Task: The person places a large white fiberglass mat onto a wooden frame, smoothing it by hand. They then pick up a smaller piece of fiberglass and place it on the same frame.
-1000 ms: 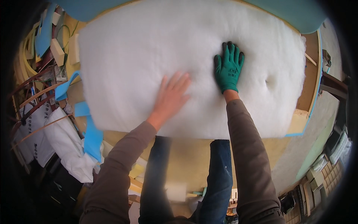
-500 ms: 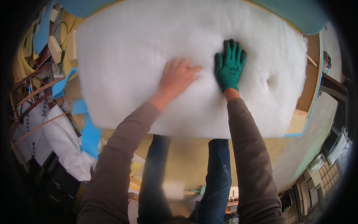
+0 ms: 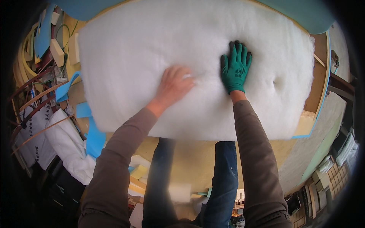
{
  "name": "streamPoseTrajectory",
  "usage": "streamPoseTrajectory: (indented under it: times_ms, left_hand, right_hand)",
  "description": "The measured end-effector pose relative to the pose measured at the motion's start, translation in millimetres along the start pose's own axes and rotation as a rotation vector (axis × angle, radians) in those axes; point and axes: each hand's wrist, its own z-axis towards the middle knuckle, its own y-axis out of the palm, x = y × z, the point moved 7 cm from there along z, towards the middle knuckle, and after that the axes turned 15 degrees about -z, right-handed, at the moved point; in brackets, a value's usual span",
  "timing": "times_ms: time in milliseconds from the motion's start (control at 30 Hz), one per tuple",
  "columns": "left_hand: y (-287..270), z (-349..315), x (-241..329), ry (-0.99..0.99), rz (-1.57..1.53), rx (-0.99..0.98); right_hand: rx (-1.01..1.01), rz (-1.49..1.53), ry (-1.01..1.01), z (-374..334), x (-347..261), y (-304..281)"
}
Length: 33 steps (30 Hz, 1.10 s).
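Note:
A thick sheet of white fibre wadding (image 3: 125, 49) spreads over a wide, low piece in front of me. My right hand (image 3: 237, 68), in a green glove with dark fingertips, lies flat on it with the fingers stretched out, pressing a shallow hollow. To its left, my bare left hand (image 3: 175, 85) is bent over the middle of the wadding. Motion blurs its fingers, so whether they pinch any fibre is unclear. A small dimple (image 3: 275, 82) shows in the wadding right of the glove.
Blue foam pieces (image 3: 95, 136) hang at the left edge, beside a crumpled white sheet (image 3: 68, 140) and foam offcuts (image 3: 57, 52). A wooden frame edge (image 3: 321, 76) shows on the right. Blue-green padded parts (image 3: 300, 15) border the far side. Wooden pieces (image 3: 336, 178) lie lower right.
My left hand has moved slightly left and toward me across the wadding, its fingers more curled. The gloved right hand stays in its place on the wadding.

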Motion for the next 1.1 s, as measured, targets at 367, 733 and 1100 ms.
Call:
streamPoseTrajectory:
  times_ms: [367,733,1100]
  left_hand:
    - [6.2,38.2,7.9,-0.052,0.218,-0.303]
    - [4.4,32.5,2.6,-0.032,0.144,-0.21]
    - [-6.1,24.0,13.5,-0.05,0.068,-0.036]
  right_hand:
    - [0.022,-0.005,-0.006,-0.2,-0.7,-4.5]
    - [-0.032,0.037,0.002,2.5,0.2,-6.3]
    - [0.012,-0.016,0.024,6.8,-0.9,-2.9]
